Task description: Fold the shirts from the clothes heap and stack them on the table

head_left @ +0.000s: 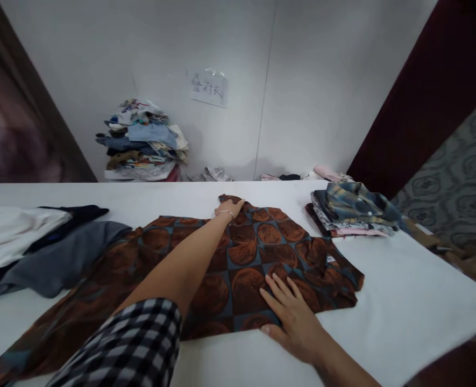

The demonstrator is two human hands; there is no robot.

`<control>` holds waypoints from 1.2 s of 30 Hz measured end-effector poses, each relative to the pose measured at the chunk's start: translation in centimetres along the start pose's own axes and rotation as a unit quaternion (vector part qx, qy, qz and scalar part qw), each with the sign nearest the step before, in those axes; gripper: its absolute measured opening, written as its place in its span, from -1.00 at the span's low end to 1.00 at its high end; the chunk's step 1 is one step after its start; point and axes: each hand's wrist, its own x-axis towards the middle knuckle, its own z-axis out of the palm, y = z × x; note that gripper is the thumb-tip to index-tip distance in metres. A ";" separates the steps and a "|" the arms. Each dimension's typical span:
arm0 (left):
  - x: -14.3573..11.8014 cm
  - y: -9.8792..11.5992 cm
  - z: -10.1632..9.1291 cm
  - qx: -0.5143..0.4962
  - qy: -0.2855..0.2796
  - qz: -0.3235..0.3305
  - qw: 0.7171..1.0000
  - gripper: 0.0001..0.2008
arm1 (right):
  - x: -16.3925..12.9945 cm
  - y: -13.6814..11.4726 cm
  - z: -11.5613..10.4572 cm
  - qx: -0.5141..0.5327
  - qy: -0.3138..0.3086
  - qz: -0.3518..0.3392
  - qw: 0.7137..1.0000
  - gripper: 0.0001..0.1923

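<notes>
A brown shirt with rust-coloured circles and blue-grey squares lies spread sideways across the white table. My left hand reaches over it to the far edge, its fingers closed on the fabric there; the fingertips are partly hidden. Near the shirt's front edge, my right hand rests flat on the cloth with fingers spread. The collar end, with a small white label, points to the right. At lower left, my forearm and checked sleeve cover part of the shirt.
Folded garments are stacked at right. Loose grey cloth and white cloth lie at left. Beyond the table's far edge stands a tall clothes pile. A handwritten sign hangs on the wall.
</notes>
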 end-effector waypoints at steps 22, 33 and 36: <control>-10.3 2.3 0.6 -0.198 -0.117 0.418 0.879 -0.64 | -0.1 0.2 -0.9 0.107 0.014 0.002 0.994 -0.25; -9.4 -11.3 -4.6 0.090 0.032 0.322 0.942 -0.46 | 3.2 6.7 -6.0 0.155 0.267 0.161 0.937 -0.70; -7.2 -15.3 -6.4 0.170 0.035 0.190 0.966 -0.35 | 6.1 8.8 -6.4 0.088 0.193 0.251 0.944 -0.64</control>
